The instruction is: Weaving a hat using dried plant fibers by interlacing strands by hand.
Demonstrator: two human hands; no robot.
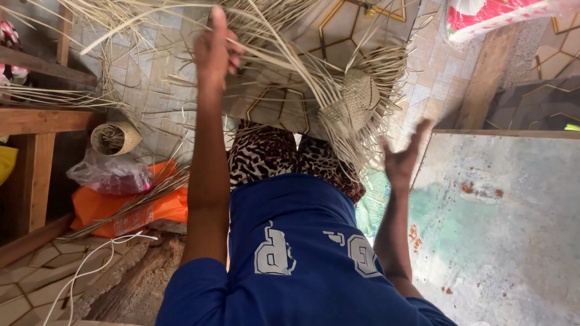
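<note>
My left hand (217, 48) is raised far out in front, its fingers closed among long pale straw strands (284, 42) that fan out across the top of the view. A partly woven straw piece (356, 99) with a loose fringe rests beyond my knees, over a grey sheet with gold lines (284, 105). My right hand (402, 160) hovers just right of the fringe, fingers spread and holding nothing. My lap shows a leopard-print cloth (272, 154) below the sheet.
A small woven basket (115, 137) lies on the tiled floor at left, near a clear plastic bag (112, 175) and an orange bag (133, 211). A wooden bench (36, 121) stands at far left. A worn painted board (501, 229) fills the right side.
</note>
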